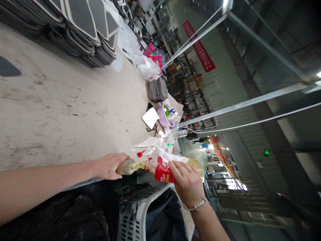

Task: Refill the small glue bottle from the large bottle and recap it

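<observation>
My left hand (109,166) is closed round a small, dirty, pale squeeze bottle (127,167) with a yellowed neck. My right hand (188,184), wearing a bracelet, grips a clear plastic bottle (163,170) with a red label and yellowish liquid at its base end. The two bottle mouths point at each other and meet or nearly meet; whether liquid passes between them I cannot tell. Close to them on the table lies a red nozzle cap (140,153), beside white crumpled sheets (149,143).
The view is tilted sideways. A white slatted basket (144,207) with a dark liner stands below my hands. Along the worktable (75,110) are stacks of dark cut pieces (82,33), a smaller stack (157,90), a purple basin (163,117) and plastic bags (145,67).
</observation>
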A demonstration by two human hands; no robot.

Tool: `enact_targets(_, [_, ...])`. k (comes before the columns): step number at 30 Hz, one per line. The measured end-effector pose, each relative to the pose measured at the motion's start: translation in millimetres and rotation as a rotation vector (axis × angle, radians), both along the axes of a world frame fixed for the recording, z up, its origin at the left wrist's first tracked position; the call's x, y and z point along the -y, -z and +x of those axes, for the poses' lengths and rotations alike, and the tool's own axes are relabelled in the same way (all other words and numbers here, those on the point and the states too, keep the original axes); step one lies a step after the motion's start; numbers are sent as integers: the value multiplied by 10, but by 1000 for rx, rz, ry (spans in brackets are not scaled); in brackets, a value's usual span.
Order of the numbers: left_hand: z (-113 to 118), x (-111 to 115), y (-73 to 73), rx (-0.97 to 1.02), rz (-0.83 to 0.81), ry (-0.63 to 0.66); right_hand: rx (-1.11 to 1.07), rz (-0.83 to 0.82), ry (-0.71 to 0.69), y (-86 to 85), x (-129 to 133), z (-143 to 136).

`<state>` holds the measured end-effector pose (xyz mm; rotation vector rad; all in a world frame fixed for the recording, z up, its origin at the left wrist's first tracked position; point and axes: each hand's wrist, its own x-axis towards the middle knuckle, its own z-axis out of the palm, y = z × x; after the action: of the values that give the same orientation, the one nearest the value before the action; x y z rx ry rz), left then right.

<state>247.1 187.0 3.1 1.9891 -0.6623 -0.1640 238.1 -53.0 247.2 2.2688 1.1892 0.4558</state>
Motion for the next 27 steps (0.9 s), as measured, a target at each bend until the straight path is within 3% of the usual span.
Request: enact_targets(27, [25,21,41,6,-20,-4,20,-43,2,6,26,-18])
